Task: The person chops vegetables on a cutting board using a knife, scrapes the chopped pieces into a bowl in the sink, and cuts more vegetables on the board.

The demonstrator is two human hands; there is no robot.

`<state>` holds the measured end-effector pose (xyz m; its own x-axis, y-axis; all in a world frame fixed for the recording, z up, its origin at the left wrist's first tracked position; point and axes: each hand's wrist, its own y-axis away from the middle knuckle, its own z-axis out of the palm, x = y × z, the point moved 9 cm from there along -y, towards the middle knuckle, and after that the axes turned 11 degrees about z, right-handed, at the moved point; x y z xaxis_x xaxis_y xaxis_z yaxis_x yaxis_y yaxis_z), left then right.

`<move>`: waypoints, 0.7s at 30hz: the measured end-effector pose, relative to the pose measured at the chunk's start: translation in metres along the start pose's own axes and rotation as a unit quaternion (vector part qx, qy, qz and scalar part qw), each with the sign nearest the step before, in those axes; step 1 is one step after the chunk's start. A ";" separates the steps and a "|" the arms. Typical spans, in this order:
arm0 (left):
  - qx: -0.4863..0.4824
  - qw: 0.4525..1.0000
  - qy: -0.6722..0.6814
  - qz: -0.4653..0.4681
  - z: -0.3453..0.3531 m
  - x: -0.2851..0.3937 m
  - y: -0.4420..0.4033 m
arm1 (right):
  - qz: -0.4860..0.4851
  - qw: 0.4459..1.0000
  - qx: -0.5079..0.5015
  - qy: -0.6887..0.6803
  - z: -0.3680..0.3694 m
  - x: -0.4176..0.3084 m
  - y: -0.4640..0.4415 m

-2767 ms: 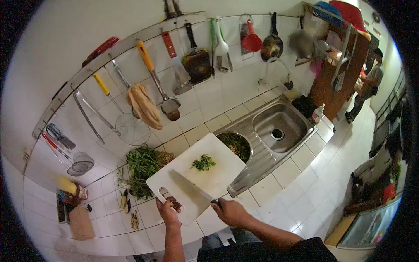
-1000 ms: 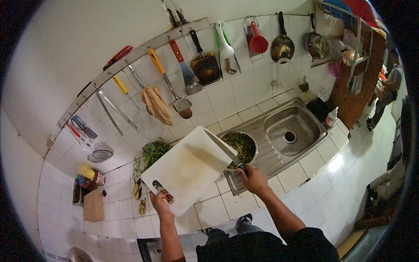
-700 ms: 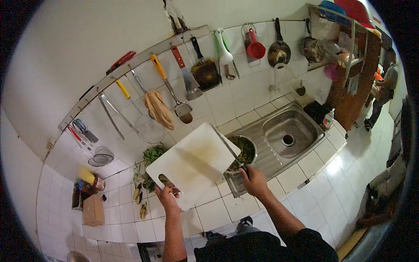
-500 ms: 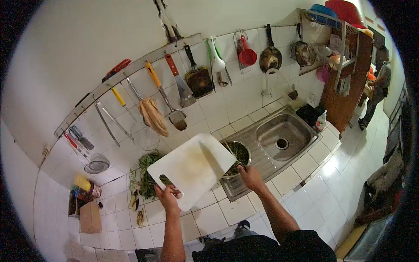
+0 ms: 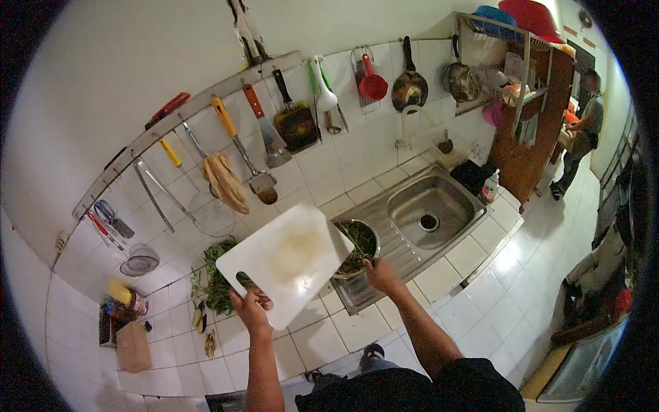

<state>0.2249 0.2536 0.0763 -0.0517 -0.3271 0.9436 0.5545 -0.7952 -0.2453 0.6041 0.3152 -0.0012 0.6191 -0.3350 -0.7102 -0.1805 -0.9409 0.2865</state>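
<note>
My left hand [image 5: 251, 310] grips a white cutting board [image 5: 288, 257] by its handle slot, holding it tilted above the counter. A faint brownish stain marks the board's middle. My right hand [image 5: 384, 276] is closed around the dark handle of a knife [image 5: 358, 248], whose thin blade shows nearly edge-on by the board's right corner. Just behind that corner a metal bowl [image 5: 377, 242] holds chopped greens [image 5: 355, 259]; the board hides its left part. Leafy greens [image 5: 216, 278] lie on the counter left of the board.
A steel sink [image 5: 429, 199] with a drainboard [image 5: 391, 250] is on the right, near a soap bottle [image 5: 489, 187]. Utensils and pans hang along the wall. Vegetable scraps [image 5: 209, 343] and a brown box [image 5: 133, 348] sit at left. Another person [image 5: 580, 134] stands far right.
The view has shifted, so the scene sits a little further left. A grey wedge across the board's right side is gone. Both hands keep their grips.
</note>
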 end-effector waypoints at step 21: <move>0.081 0.975 0.018 -0.207 -0.326 -0.134 0.051 | -0.117 0.989 0.078 0.038 0.028 -0.032 0.099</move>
<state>-0.0102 0.0903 -0.1350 -0.3270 -0.0149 0.9449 0.6032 -0.7730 0.1966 0.5453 0.2310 0.0320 0.7130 -0.1073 -0.6929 -0.1368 -0.9905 0.0125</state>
